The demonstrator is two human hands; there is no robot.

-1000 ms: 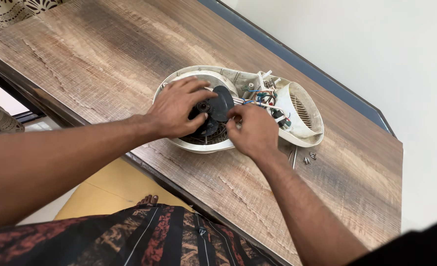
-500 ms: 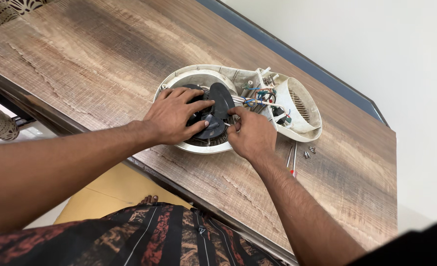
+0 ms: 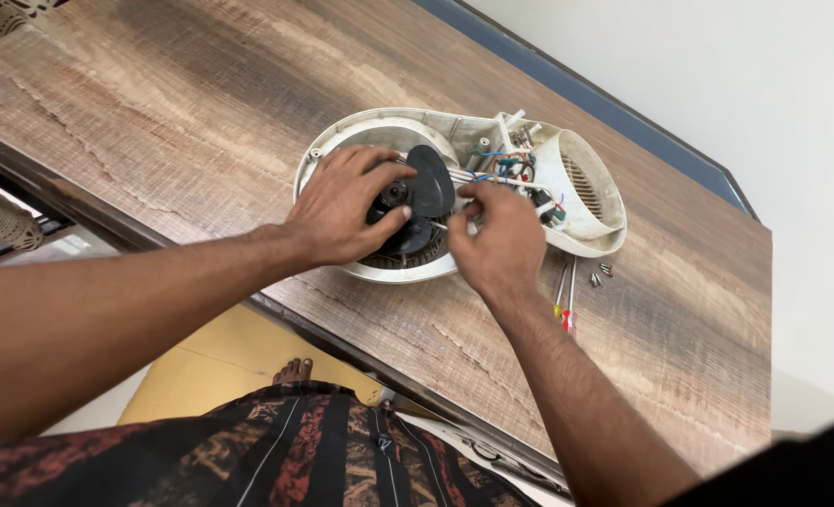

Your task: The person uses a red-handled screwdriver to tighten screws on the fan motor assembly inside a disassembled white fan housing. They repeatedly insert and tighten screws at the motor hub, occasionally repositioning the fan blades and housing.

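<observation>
An opened white plastic appliance housing [image 3: 586, 188] lies on the wooden table [image 3: 201, 113], showing a black motor and fan part [image 3: 422, 202] and coloured wires [image 3: 506, 169]. My left hand [image 3: 342, 207] grips the black motor part from the left, thumb under it. My right hand [image 3: 497, 239] sits just right of it, fingertips pinching at the white wires beside the motor.
Two screwdrivers [image 3: 565, 300] and several small screws [image 3: 601, 274] lie on the table right of the housing. The table's near edge [image 3: 361, 357] runs diagonally above my patterned clothing, with a bare foot and yellow floor below. A white wall stands behind.
The black oval part has tipped up from the housing under my left hand. My right hand shifted slightly right toward the wires. The camera view moved a little.
</observation>
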